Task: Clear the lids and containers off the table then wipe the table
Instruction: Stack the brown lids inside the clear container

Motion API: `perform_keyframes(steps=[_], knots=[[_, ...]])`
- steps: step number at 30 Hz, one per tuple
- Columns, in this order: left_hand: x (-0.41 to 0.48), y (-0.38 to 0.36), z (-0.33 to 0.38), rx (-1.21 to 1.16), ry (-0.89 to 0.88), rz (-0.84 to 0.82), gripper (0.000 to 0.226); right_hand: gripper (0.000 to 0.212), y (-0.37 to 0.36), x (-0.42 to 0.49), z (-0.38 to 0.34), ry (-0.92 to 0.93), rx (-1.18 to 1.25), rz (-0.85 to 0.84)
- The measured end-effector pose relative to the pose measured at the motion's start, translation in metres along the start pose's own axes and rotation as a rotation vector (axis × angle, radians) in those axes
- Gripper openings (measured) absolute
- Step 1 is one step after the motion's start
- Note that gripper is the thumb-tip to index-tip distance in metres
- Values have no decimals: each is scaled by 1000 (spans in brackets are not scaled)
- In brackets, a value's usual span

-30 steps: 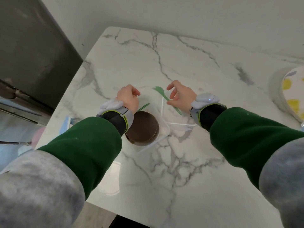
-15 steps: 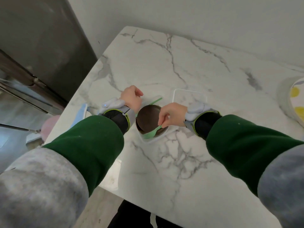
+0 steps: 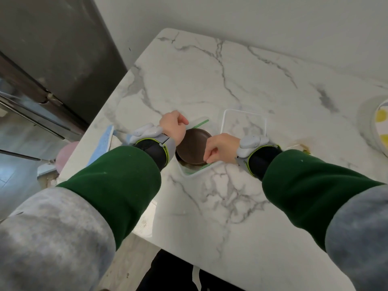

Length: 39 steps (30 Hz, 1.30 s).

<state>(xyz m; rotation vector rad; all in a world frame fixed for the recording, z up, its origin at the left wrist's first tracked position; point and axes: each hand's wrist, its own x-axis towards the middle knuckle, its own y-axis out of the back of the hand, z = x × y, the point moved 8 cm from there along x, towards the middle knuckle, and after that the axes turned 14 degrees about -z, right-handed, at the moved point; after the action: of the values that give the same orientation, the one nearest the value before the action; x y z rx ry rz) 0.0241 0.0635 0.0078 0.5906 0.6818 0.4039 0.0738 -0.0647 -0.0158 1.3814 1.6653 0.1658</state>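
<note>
A clear square container (image 3: 190, 172) sits on the marble table (image 3: 210, 206) with a round brown dish (image 3: 193, 147) inside it. My left hand (image 3: 173, 129) curls over the container's far left rim and holds it. A green stick (image 3: 200, 123) pokes out behind that hand. My right hand (image 3: 220, 147) reaches over the container's right side and pinches a green utensil (image 3: 204, 166) that lies along the near rim. A second clear square lid or container (image 3: 243, 122) lies flat just right of the first.
A bowl with yellow marks (image 3: 378, 124) stands at the right edge. Brown crumbs (image 3: 304, 147) lie near my right wrist. A blue and white item (image 3: 105, 141) sits at the table's left edge, a clear lid (image 3: 147, 219) at the near left. A dark appliance (image 3: 52, 49) stands left.
My right hand picked up the green utensil from the table, carried it to the container and lowered it along the near rim. The left hand stayed on the container.
</note>
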Motion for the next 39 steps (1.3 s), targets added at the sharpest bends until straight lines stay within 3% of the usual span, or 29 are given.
perform_keyframes(steps=[4,6,9,14,23,27,31,35,39], knots=[[1,-5,8,-2,-10,-23,36,13,35,-18,33,-139,109,247],[0,-9,11,-6,-12,-33,35,19,40,-27,54,-265,95,283],[0,-12,15,0,-18,-34,35,33,24,-31,76,-406,200,204],[-1,-12,16,19,-11,-44,35,40,-12,-22,77,-462,426,-3],[0,-14,17,31,-2,-48,35,28,-5,-11,76,-484,251,-54],[1,-13,15,37,3,-55,35,49,-4,-9,77,-574,156,-35],[3,-10,13,32,6,-59,35,46,-7,-7,75,-630,212,-66],[3,-8,14,26,6,-57,35,47,-4,-10,69,-602,111,-205],[2,-9,17,21,2,-56,35,33,-3,-13,67,-529,84,-190]])
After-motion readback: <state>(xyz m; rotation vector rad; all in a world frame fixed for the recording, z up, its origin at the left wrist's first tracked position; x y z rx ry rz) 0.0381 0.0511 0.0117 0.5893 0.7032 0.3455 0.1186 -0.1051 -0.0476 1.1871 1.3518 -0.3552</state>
